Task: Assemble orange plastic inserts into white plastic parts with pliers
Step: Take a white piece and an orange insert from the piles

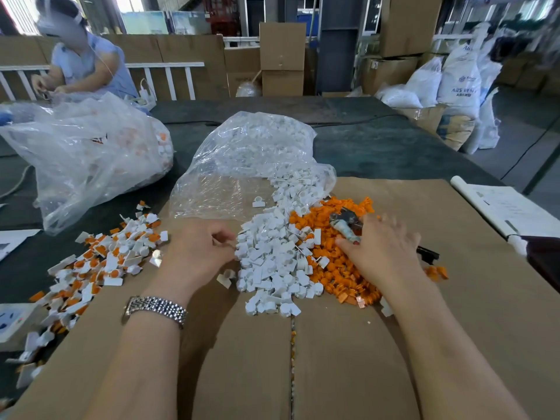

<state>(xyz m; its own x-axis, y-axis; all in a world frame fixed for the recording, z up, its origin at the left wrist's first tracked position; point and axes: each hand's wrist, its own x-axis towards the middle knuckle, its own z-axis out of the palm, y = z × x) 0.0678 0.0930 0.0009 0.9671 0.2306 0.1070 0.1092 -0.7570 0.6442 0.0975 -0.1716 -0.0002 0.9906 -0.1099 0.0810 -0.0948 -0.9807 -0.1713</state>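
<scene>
Your left hand [197, 253] sits at the 9 o'clock edge of the white parts [272, 262], fingers curled in, and whether they pinch a piece you cannot tell. Your right hand [381, 253] grips the pliers [345, 225] over the orange inserts [339, 268], which touch the white heap at its 3 o'clock side on the cardboard [348, 359] covering the counter [378, 147].

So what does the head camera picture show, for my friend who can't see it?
Two hands work at heaps of small plastic parts on cardboard: the left hand touches the white parts, the right hand holds pliers over the orange inserts.
</scene>
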